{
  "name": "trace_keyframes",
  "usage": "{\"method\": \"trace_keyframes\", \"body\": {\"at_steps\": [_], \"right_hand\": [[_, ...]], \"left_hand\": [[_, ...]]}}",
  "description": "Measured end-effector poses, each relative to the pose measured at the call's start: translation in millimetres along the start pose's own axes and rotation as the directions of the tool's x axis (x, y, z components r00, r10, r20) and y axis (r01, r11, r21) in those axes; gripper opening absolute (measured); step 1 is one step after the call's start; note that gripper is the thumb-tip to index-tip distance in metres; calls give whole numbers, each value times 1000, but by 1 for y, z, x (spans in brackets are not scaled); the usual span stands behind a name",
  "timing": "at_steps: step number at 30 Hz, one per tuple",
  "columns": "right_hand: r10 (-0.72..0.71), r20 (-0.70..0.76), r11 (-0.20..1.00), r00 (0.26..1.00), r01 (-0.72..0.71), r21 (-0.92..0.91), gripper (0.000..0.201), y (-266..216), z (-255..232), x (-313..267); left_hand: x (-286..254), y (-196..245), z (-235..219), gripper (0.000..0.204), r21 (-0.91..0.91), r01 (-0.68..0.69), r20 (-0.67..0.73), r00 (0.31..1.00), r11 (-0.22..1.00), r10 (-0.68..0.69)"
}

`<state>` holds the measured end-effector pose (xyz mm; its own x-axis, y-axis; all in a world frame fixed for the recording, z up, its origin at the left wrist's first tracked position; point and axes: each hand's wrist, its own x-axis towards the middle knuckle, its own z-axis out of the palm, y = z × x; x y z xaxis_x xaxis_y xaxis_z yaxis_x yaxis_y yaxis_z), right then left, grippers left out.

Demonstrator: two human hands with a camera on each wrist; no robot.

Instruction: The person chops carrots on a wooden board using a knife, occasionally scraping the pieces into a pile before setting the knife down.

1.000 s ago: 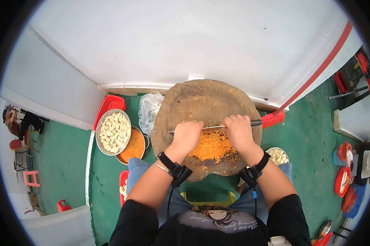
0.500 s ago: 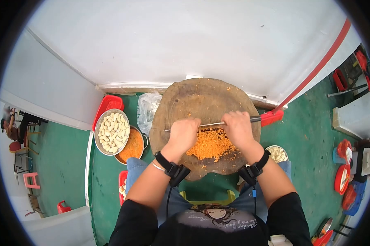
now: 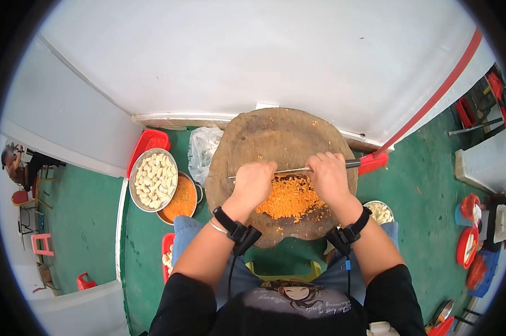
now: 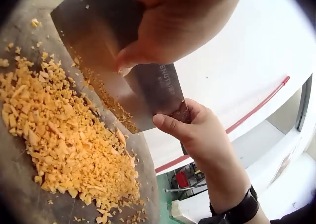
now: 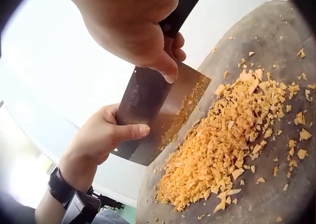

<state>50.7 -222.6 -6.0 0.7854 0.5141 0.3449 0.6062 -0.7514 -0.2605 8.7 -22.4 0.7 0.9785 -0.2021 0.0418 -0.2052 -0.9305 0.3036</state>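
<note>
Both hands hold one broad cleaver (image 4: 106, 51) over a round wooden chopping block (image 3: 286, 134). The right hand (image 3: 329, 178) grips it where the dark handle meets the blade, thumb on the blade's face. Toward the far end of the blade, the left hand (image 3: 253, 183) pinches it along the spine, thumb on the near face. Small orange bits cling along the cutting edge, which stands at the block just behind a heap of finely chopped orange vegetable (image 5: 217, 145). The heap lies on the near half of the block, with loose crumbs around it.
Left of the block, a metal bowl of pale pieces (image 3: 154, 180) overlaps a pot of orange mince (image 3: 181, 200). A clear plastic bag (image 3: 203, 154) and a red basin (image 3: 149, 143) stand nearby. Another bowl of pale pieces (image 3: 379, 211) sits at the right knee. A white wall (image 3: 253, 56) rises behind.
The cleaver has stayed in both hands, shifting only slightly over the block. Its handle end lies a little lower in view than half a second ago. The heap looks much the same.
</note>
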Motion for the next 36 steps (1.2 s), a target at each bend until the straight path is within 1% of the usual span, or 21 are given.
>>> {"method": "trace_keyframes", "body": {"at_steps": [1, 3, 6, 7, 9, 10, 12, 13, 15, 16, 18, 19, 21, 22, 24, 25, 27, 28, 30, 34, 36], "right_hand": [[-1, 0, 1000, 1000, 1, -2, 12, 1, 2, -2], [31, 73, 999, 997, -28, -39, 12, 3, 8, -4], [1, 23, 1000, 1000, -1, -17, 11, -1, -4, -1], [6, 30, 1000, 1000, -6, -15, 11, -2, 0, -3], [13, 37, 998, 999, -11, -62, 11, 0, 8, -3], [12, 34, 998, 999, -10, -64, 11, 2, 6, -2], [-3, 49, 1000, 999, 4, -28, 12, 7, 1, -2], [0, 52, 999, 999, 2, -32, 12, 9, -3, -1], [22, 6, 999, 1000, -21, -35, 12, 10, -9, 1], [24, 7, 999, 1000, -24, -37, 12, 10, -6, -1], [52, 85, 996, 995, -45, -82, 11, 10, 3, -4], [52, 79, 995, 996, -45, -86, 11, 11, 3, -5], [86, 152, 996, 985, -82, -31, 11, 11, 3, -8], [87, 153, 996, 984, -83, -32, 11, 9, 3, -10], [69, 138, 993, 988, -81, 83, 11, 4, 1, -14], [76, 140, 993, 987, -89, 84, 11, 4, -2, -13], [37, 97, 998, 995, -42, 45, 15, 5, -13, -7], [42, 98, 998, 994, -47, 44, 15, 8, -19, -3], [11, 64, 1000, 998, -11, -1, 15, 17, -32, -2], [15, 109, 1000, 994, -17, 24, 16, 32, -41, -9], [30, 183, 999, 983, -36, 30, 16, 37, -42, -12]], "left_hand": [[0, 0, 2, 2, -1, 0, -2, 1000, 1000, 0], [1, 0, 8, 3, 17, -7, 27, 1000, 1000, 7], [0, -1, 1, 3, -28, 9, 34, 999, 1000, -8], [0, -1, 4, 3, -31, 10, 42, 999, 999, -8], [3, -1, 8, 3, 43, 6, 30, 1000, 999, -7], [3, 0, 7, 3, 43, 4, 27, 1000, 999, -5], [2, 0, 5, 3, -35, -10, 24, 1000, 999, 11], [4, 3, 3, 3, -40, -12, 25, 1000, 999, 13], [7, 10, -1, 5, 19, -50, -61, 997, 999, 51], [7, 11, 4, 5, 16, -52, -60, 997, 999, 53], [8, 9, 15, 6, 10, -39, -45, 998, 999, 39], [7, 10, 14, 6, 11, -44, -50, 998, 999, 45], [6, 8, 11, 5, 3, -42, 16, 999, 999, 42], [4, 7, 7, 5, 2, -43, 17, 999, 999, 43], [-1, 6, -2, 4, 53, -55, 49, 997, 997, 52], [-1, 8, -6, 4, 51, -59, 56, 997, 997, 56], [0, 12, -10, 4, 47, -12, 49, 999, 999, 10], [1, 13, -8, 4, 45, -16, 52, 999, 999, 13], [4, 21, -4, 2, -40, -87, -98, 992, 995, 83], [7, 37, 10, 3, -71, -89, -77, 994, 993, 83], [7, 40, 17, 3, -108, -106, -85, 992, 989, 97]]}}
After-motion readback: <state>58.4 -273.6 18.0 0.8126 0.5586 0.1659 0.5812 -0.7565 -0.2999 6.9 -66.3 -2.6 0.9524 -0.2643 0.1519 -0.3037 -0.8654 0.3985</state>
